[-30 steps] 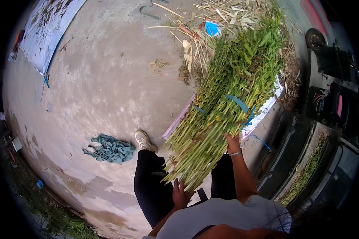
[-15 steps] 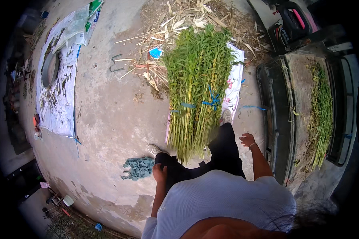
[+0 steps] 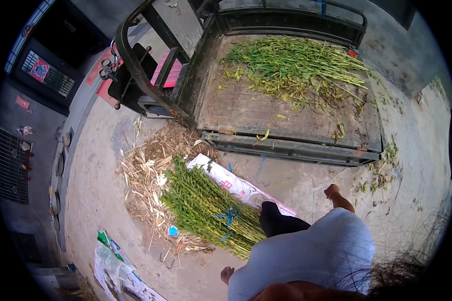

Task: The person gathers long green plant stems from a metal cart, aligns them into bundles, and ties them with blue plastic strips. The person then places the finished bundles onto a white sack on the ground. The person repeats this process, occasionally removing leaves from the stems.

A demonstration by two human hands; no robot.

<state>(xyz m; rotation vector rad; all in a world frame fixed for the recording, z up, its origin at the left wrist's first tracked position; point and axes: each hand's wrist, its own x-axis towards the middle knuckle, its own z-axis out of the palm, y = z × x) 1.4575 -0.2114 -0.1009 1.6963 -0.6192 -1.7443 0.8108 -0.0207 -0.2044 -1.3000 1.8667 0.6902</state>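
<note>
On bare concrete beside the cart | I see the tied green stalk bundle (image 3: pixel 211 213) lying on a white sack (image 3: pixel 236 183), where a second ago both hands gripped it | left hand (image 3: pixel 227 274) empty, loosely curled | right hand (image 3: pixel 331 191) empty, fingers loosely bent, out toward the cart bed (image 3: pixel 246 113) | bundle released; I've turned to the loose stalks (image 3: pixel 291 67).

Bare concrete ground (image 3: pixel 306 183) is lying open between the dark metal cart bed (image 3: pixel 286 115) and the tied bundle of green stalks (image 3: pixel 211 213). A heap of dry straw (image 3: pixel 145 175) is crowding the bundle's far side; loose green cuttings (image 3: pixel 291 67) are covering the cart bed's far edge.
</note>
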